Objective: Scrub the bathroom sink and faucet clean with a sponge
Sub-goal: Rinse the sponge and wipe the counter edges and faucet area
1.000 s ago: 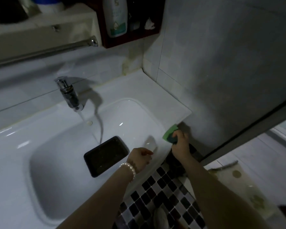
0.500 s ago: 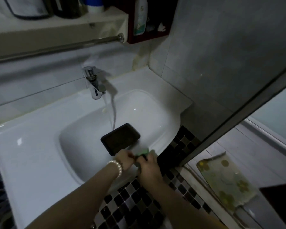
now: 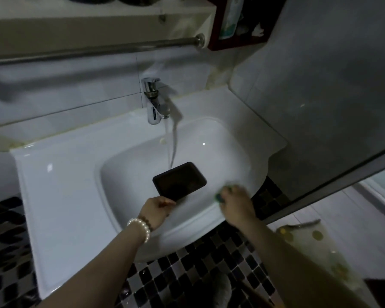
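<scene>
1. Right hand [image 3: 236,202], fingers curled, grips one green sponge [image 3: 220,196] at the sink [image 3: 80,187] rim, 4 o'clock.
2. Left hand [image 3: 157,210] pinches one black tray [image 3: 179,181], 12 o'clock of it.
3. One faucet [image 3: 155,103], running.

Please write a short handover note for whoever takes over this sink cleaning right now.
Left hand: holds the near edge of the dark tray in the basin.
Right hand: grips the green sponge on the sink rim's front right part.
Faucet: running, water streaming down at the tray's far edge.
Done: cannot tell how much is scrubbed; picture is blurred.
Left: likely the basin, the rest of the rim, the faucet, then shutting off the water.
</scene>
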Motion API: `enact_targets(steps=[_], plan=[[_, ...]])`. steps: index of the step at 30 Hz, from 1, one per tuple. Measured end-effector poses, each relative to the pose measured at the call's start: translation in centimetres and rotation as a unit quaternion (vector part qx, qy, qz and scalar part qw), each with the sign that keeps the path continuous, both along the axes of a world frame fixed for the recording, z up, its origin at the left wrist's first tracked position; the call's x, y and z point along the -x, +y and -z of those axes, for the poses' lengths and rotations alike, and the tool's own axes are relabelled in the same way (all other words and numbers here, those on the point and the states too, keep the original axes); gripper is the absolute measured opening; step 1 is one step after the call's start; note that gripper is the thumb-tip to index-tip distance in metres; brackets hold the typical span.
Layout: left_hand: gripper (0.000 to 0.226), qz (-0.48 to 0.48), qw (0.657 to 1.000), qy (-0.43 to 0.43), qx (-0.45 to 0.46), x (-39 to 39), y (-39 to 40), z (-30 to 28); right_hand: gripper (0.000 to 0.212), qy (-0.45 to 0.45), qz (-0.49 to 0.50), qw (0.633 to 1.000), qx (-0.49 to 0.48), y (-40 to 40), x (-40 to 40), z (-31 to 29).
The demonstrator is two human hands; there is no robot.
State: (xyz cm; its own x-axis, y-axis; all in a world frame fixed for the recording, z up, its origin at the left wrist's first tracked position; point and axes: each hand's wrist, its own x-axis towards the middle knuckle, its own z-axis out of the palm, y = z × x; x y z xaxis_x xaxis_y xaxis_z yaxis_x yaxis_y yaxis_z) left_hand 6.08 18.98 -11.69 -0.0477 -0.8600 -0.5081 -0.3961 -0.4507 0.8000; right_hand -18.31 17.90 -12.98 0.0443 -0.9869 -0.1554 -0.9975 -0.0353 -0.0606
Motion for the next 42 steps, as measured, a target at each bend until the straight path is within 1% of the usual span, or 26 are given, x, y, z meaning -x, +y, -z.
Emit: enact_targets(steps=[3,6,7,11,13,14,15,16,17,18,19,20,21,23,25,28,29,31,33,34,36,37,38,39,40,42], plan=[[0.019,-0.039,0.999,0.023,-0.007,1.2,-1.1,-0.4,0.027,-0.043,-0.090,0.995,-0.032,2.0,-2.3,0.3],[0.019,-0.061,0.997,0.042,-0.002,2.4,-2.5,-1.0,0.023,-0.069,-0.087,0.992,-0.063,0.3,-0.7,0.2],[0.018,-0.080,0.995,0.053,-0.006,2.7,-3.1,-1.2,0.026,-0.054,-0.063,0.994,-0.066,-1.1,0.7,0.3],[0.017,-0.200,0.974,0.099,-0.032,2.9,-6.4,-2.3,0.048,0.115,0.084,0.988,-0.052,-8.8,7.3,-0.2],[0.017,-0.272,0.954,0.120,-0.030,2.6,-8.3,-2.8,0.040,0.049,0.153,0.986,-0.041,-13.0,7.7,-1.1],[0.017,-0.302,0.944,0.132,-0.026,2.5,-9.2,-3.2,0.033,-0.044,0.178,0.983,-0.032,-14.7,6.7,-1.6],[0.017,-0.329,0.933,0.142,-0.018,2.4,-10.3,-3.4,0.029,-0.175,0.188,0.965,-0.041,-16.6,4.9,-2.1],[0.018,-0.350,0.925,0.148,-0.011,2.4,-11.1,-3.7,0.027,-0.333,0.207,0.916,-0.082,-18.0,2.5,-2.5],[0.019,-0.362,0.921,0.147,-0.004,2.4,-11.9,-3.9,0.026,-0.494,0.244,0.823,-0.142,-18.8,-0.3,-2.9],[0.021,-0.370,0.918,0.140,0.006,2.4,-12.6,-4.1,0.025,-0.613,0.276,0.709,-0.211,-19.5,-3.3,-3.2],[0.023,-0.375,0.917,0.133,0.018,2.4,-13.3,-4.2,0.028,-0.687,0.293,0.605,-0.276,-20.0,-6.2,-3.5],[0.025,-0.371,0.919,0.126,0.038,2.4,-13.8,-4.4,0.032,-0.729,0.298,0.523,-0.325,-20.4,-8.6,-3.7],[0.028,-0.364,0.922,0.116,0.064,2.4,-14.3,-4.6,0.035,-0.756,0.301,0.463,-0.351,-20.7,-10.8,-3.9],[0.035,-0.347,0.926,0.096,0.116,2.3,-14.9,-4.8,0.041,-0.788,0.310,0.382,-0.371,-21.1,-13.6,-4.2],[0.041,-0.334,0.931,0.048,0.137,2.1,-15.3,-4.4,0.044,-0.804,0.314,0.340,-0.375,-21.3,-14.8,-3.8],[0.037,-0.283,0.936,-0.179,0.105,1.7,-15.3,-3.3,0.039,-0.824,0.286,0.298,-0.388,-21.0,-15.1,-3.0],[0.037,-0.269,0.930,-0.232,0.089,1.6,-15.2,-3.1,0.037,-0.821,0.276,0.301,-0.400,-21.0,-15.1,-2.9],[0.037,-0.241,0.927,-0.275,0.085,1.5,-15.1,-3.2,0.034,-0.803,0.244,0.337,-0.426,-21.5,-14.6,-2.7],[0.034,-0.163,0.935,-0.294,0.110,1.3,-14.6,-3.4,0.028,-0.764,0.204,0.408,-0.457,-22.3,-13.1,-2.6],[0.032,-0.118,0.943,-0.290,0.113,1.1,-14.1,-3.3,0.027,-0.724,0.183,0.483,-0.457,-22.5,-11.7,-2.3],[0.032,-0.067,0.963,-0.254,0.066,0.7,-12.4,-3.3,0.020,-0.595,0.096,0.699,-0.384,-22.6,-8.2,-1.3],[0.032,-0.054,0.968,-0.241,0.036,0.6,-11.4,-3.0,0.015,-0.509,0.030,0.795,-0.329,-22.3,-6.0,-0.8],[0.031,-0.045,0.970,-0.240,0.016,0.4,-10.5,-2.6,0.022,-0.422,-0.040,0.860,-0.286,-21.9,-3.7,-0.4],[0.030,-0.038,0.970,-0.240,0.000,0.4,-9.6,-2.2,0.030,-0.346,-0.105,0.892,-0.271,-21.4,-1.3,0.1],[0.028,-0.029,0.971,-0.237,-0.015,0.5,-8.9,-1.8,0.033,-0.280,-0.157,0.909,-0.267,-20.7,1.0,0.3],[0.026,-0.015,0.975,-0.220,-0.035,1.1,-8.0,-1.2,0.028,-0.186,-0.235,0.920,-0.252,-19.3,5.2,0.8]])
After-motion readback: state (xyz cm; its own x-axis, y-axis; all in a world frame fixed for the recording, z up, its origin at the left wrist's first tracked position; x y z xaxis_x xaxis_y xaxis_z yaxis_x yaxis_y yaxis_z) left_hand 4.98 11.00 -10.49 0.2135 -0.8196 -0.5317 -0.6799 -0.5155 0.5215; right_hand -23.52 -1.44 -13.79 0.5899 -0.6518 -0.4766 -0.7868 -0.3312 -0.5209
